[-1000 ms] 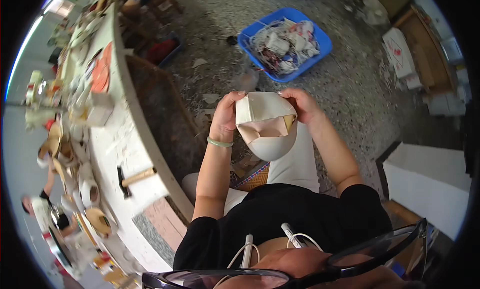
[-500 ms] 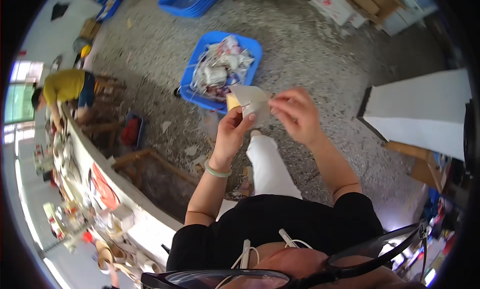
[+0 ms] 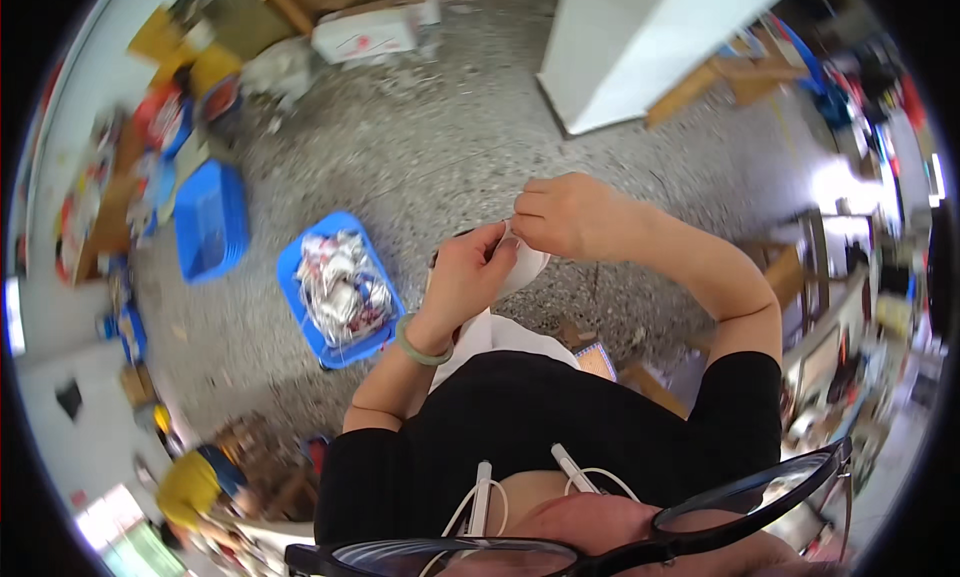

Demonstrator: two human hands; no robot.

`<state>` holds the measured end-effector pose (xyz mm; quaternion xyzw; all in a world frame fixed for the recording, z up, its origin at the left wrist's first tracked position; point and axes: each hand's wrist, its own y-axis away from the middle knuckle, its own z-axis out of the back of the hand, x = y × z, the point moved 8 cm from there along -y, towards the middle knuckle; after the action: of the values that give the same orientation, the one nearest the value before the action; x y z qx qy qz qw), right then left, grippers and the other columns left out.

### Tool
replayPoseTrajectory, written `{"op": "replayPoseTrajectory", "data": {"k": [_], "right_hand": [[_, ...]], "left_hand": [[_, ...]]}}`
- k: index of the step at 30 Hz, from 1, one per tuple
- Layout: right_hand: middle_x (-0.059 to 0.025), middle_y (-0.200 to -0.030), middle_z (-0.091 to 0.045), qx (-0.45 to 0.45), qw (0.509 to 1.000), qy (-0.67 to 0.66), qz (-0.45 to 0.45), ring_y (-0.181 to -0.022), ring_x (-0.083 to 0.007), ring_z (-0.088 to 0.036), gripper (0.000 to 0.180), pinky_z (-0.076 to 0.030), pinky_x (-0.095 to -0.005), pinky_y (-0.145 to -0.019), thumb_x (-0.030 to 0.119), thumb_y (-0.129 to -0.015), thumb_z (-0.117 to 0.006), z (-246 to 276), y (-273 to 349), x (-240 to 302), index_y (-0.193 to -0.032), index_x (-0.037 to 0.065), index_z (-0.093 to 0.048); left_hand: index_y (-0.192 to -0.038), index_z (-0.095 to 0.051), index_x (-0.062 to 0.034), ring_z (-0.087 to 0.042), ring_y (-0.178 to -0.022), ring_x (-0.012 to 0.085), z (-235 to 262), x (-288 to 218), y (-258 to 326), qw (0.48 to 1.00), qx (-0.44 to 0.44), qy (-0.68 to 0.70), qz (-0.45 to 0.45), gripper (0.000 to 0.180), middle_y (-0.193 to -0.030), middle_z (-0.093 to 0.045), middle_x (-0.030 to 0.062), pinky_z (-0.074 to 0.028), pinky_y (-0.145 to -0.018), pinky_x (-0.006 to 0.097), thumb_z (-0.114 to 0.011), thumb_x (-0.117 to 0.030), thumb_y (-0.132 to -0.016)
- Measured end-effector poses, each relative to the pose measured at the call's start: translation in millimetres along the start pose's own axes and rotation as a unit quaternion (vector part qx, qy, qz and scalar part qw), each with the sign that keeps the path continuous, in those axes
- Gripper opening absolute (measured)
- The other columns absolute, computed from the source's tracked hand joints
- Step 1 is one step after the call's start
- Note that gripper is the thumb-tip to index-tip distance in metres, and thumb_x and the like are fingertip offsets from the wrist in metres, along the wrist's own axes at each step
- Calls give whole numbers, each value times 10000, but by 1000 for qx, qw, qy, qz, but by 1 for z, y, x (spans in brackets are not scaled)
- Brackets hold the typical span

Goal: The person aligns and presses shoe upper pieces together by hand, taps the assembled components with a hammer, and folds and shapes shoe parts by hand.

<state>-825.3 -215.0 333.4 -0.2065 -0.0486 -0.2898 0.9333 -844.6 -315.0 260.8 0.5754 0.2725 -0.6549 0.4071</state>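
Out in front of my body, both hands are closed on a thin, pale, limp piece [image 3: 526, 268], perhaps cloth or lining material; its exact kind I cannot make out. My left hand [image 3: 466, 282], below a pale green bangle, pinches its edge between thumb and fingers. My right hand [image 3: 562, 215] is bent over the top of the same edge, its fingertips almost touching the left ones. The piece hangs below the fingers, and my left hand hides part of it.
Left of my hands, a blue basin [image 3: 289, 269] of whitish scraps [image 3: 345, 287] stands on the speckled floor. Beyond it are stacked blue basins [image 3: 211, 217]. A white pillar [image 3: 620, 57] rises ahead. A person in yellow [image 3: 188, 489] bends over at lower left. A cluttered bench [image 3: 835, 347] lies right.
My body has turned right, so the basin and the person now appear farther left and the pillar is ahead. My hands have come closer together, and the piece has swung round, showing less of itself.
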Motion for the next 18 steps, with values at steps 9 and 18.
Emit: {"op": "replayPoseTrajectory", "data": {"k": [9, 18], "right_hand": [[-72, -805, -574, -149, 924, 62, -347, -714, -210, -562, 55, -488, -290, -564, 12, -685, -628, 97, 156, -118, -700, 22, -576], [-108, -928, -639, -644, 444, -319, -536, -833, -245, -613, 80, -489, -341, -802, 52, -795, -554, 149, 340, -184, -764, -1, -605]], "left_hand": [[-1054, -659, -8, -458, -576, 58, -168, -39, -178, 945, 319, 64, -39, 226, -654, -579, 30, -382, -511, 253, -580, -129, -880], [-1096, -637, 29, -510, -705, 22, -304, -114, -291, 862, 471, 186, 11, 218, -835, -634, -4, -394, -597, 183, -585, -84, -917]]}}
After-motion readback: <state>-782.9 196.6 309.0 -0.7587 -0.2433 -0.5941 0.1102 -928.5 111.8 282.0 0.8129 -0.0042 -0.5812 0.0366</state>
